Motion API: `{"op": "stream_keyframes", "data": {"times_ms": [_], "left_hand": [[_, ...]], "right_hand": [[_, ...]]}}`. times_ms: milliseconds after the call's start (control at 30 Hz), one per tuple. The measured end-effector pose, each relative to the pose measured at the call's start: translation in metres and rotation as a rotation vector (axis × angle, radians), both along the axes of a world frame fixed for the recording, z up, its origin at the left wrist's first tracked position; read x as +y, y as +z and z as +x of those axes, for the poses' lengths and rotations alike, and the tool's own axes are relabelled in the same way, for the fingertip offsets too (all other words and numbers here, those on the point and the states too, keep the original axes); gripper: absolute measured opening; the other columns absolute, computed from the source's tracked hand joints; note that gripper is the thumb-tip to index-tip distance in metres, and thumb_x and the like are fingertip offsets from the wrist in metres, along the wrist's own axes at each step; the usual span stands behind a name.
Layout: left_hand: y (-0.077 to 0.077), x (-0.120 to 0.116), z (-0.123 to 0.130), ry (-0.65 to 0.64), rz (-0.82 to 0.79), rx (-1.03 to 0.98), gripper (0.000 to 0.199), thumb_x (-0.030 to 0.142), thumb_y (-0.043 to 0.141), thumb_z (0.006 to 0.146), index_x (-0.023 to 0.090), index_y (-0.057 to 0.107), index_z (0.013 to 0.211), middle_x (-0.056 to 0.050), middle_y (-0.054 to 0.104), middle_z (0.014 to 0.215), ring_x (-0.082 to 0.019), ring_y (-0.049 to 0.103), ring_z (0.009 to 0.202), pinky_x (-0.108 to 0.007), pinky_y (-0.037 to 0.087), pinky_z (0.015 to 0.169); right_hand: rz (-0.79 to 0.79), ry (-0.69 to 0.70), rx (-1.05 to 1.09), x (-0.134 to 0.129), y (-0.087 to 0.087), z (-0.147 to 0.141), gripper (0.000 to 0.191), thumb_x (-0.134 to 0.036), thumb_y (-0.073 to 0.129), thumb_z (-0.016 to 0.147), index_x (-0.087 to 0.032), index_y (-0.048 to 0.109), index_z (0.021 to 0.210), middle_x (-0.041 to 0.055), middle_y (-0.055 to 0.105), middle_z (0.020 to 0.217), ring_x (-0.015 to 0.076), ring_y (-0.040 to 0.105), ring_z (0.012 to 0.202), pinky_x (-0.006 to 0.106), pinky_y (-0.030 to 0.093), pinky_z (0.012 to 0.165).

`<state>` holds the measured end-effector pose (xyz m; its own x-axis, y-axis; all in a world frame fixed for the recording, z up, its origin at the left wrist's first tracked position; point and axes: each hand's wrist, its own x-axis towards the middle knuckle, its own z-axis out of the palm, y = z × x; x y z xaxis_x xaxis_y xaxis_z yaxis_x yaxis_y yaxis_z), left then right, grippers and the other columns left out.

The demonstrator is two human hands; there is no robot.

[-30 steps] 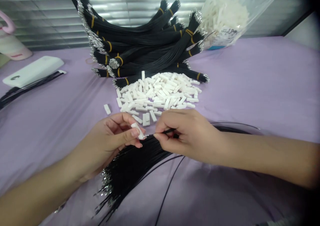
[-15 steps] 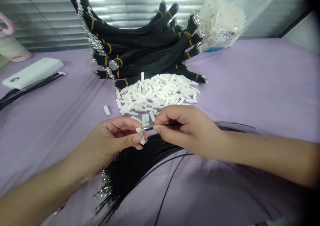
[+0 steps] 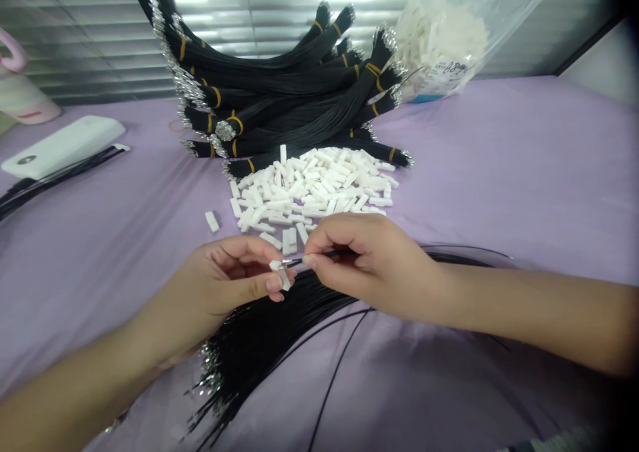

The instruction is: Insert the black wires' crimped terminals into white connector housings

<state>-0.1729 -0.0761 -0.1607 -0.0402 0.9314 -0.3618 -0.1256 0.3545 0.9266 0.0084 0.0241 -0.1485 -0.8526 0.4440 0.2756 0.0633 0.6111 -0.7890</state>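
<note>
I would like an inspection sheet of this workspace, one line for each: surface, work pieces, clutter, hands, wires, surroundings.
Surface: purple cloth, creased.
Work pieces: white piece, with the metal tip of a black wire at it; whether inserted, cannot tell.
Clutter: white device and bottle, far left.
Hands: left hand pinches the white piece; right hand holds the black wire.
Wires: loose wires beneath the hands; banded bundles behind the white pile.
Surroundings: blinds behind; see-through bag, back right.
</note>
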Motion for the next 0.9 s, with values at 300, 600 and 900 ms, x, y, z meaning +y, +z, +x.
{"op": "stream_keyframes", "data": {"times_ms": [300, 600, 900], "left_hand": [[0.0051, -0.0002, 0.0028, -0.021, 0.002, 0.071, 0.013, 0.020, 0.075, 0.069, 0.017, 0.063, 0.075, 0.001, 0.068, 0.076, -0.009, 0.059, 0.065, -0.020, 0.048, 0.065], [0.0032, -0.0021, 0.0026, -0.033, 0.002, 0.130, 0.015, 0.020, 0.074, 0.069, 0.018, 0.061, 0.075, 0.003, 0.065, 0.071, -0.008, 0.058, 0.065, -0.017, 0.046, 0.064], [0.0021, -0.0022, 0.0013, -0.051, 0.030, 0.147, 0.012, 0.020, 0.073, 0.071, 0.019, 0.062, 0.076, 0.003, 0.064, 0.071, -0.008, 0.059, 0.069, -0.017, 0.045, 0.067]], "right_hand": [[0.181, -0.026, 0.043, -0.0026, -0.0012, 0.0002, 0.007, -0.006, 0.057, 0.073, -0.011, 0.054, 0.068, -0.0040, 0.050, 0.061, 0.0020, 0.041, 0.057, 0.013, 0.033, 0.055], [0.452, -0.032, 0.074, -0.0062, -0.0041, 0.0027, 0.010, -0.008, 0.050, 0.076, -0.008, 0.057, 0.070, 0.0006, 0.050, 0.064, 0.0060, 0.039, 0.058, 0.019, 0.034, 0.054], [0.511, 0.023, 0.082, -0.0090, -0.0028, 0.0032, 0.017, -0.009, 0.047, 0.081, -0.006, 0.061, 0.073, 0.0026, 0.051, 0.063, 0.0071, 0.040, 0.057, 0.020, 0.036, 0.050]]}}
